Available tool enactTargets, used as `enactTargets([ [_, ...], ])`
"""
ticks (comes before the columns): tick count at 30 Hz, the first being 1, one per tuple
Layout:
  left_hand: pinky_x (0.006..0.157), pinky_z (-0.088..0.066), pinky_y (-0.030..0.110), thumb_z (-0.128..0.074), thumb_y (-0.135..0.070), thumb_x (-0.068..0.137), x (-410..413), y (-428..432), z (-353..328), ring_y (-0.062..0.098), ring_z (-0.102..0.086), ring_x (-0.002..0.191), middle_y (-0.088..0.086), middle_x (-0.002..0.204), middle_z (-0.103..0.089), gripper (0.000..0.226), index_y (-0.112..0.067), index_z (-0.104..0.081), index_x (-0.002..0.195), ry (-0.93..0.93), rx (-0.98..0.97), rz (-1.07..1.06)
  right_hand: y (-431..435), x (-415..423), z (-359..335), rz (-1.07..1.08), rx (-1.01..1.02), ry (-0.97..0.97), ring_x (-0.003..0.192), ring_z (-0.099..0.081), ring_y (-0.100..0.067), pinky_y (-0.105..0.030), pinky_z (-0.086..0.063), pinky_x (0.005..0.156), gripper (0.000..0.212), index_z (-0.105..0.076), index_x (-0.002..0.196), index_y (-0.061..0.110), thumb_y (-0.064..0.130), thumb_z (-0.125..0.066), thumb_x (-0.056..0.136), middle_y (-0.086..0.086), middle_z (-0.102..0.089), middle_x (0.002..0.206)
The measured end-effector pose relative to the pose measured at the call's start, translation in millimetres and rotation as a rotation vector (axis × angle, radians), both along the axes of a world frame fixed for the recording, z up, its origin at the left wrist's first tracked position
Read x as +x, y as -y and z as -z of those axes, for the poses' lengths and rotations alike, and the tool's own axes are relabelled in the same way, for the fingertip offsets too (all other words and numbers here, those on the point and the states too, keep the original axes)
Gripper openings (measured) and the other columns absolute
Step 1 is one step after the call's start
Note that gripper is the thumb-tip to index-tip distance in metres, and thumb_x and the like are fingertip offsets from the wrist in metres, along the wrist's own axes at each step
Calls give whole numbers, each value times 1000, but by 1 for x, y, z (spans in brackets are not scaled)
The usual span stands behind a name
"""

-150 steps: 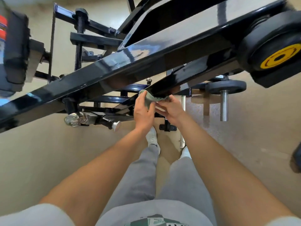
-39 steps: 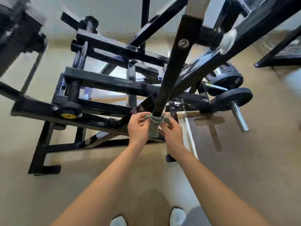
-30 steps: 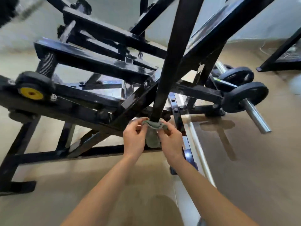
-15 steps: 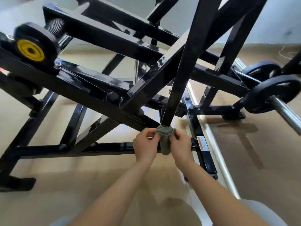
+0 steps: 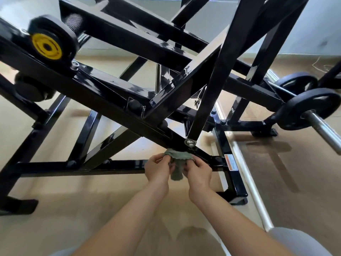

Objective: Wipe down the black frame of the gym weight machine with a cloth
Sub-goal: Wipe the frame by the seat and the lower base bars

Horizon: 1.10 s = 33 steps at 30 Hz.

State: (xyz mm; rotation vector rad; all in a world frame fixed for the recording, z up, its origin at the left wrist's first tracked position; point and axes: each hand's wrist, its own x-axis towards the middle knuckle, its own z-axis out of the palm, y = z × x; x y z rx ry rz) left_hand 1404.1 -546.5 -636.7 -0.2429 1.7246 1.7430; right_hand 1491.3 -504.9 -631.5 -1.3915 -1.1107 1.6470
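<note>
Head view only.

Cloth (image 5: 177,158) is bunched against the near face of the black frame's (image 5: 129,43) diagonal beam (image 5: 110,102), at its low end, just below the bolt (image 5: 190,142) where the upright strut (image 5: 212,85) lands. Tail of the cloth hangs down between the two hands. Can't tell if it wraps round the back of the beam.

Key relation: the beam's long axis runs upper-left to lower-right, and the hands straddle it at the bottom. Unwiped-looking length lies up and left of the fingers; down-right there's only a short stub before the base bar (image 5: 73,166) junction.

Left hand (image 5: 156,171): fingers (image 5: 162,160) curled, pinching the cloth's left end. Right hand (image 5: 200,172): fingers (image 5: 191,162) curled, pinching the right end. Both clamped on cloth, knuckles toward camera, forearms reaching forward and low, roughly symmetric. Neither is clearly nearer; the left sits on the uphill side.

My read: the next stroke goes along the beam axis, or the cloth is sawed sideways at the joint. Watch for the bolt snagging the fabric.

Weight plate (image 5: 311,108) far right, well apart.
</note>
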Motion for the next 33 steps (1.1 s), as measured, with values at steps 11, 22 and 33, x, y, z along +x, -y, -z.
enactTargets([
  [11, 74, -61, 31, -70, -15, 95, -28, 16, -31, 24, -74, 98, 12, 110, -76, 28, -2, -68, 120, 280, 371, -91, 21, -37, 11, -445, 694, 263, 153, -5, -4, -36, -10, 126, 58, -28, 157, 33, 29, -52, 104, 16, -21, 164],
  [22, 83, -58, 29, -70, -17, 95, -41, 7, 1, 18, -74, 100, 8, 114, -75, 25, -9, -67, 119, 248, 310, 153, -11, -50, 46, -127, 642, 364, 146, -30, -18, -54, -26, 117, 52, -44, 149, 33, 33, -59, 99, 8, -50, 148],
  [33, 94, -59, 36, -78, -22, 88, -19, -9, 32, 22, -75, 100, 11, 109, -77, 39, -5, -68, 122, 221, 237, 378, -30, -27, 80, 6, 582, 309, 135, -36, -11, -40, -37, 115, 56, -57, 138, 23, 25, -76, 85, 7, -53, 141],
])
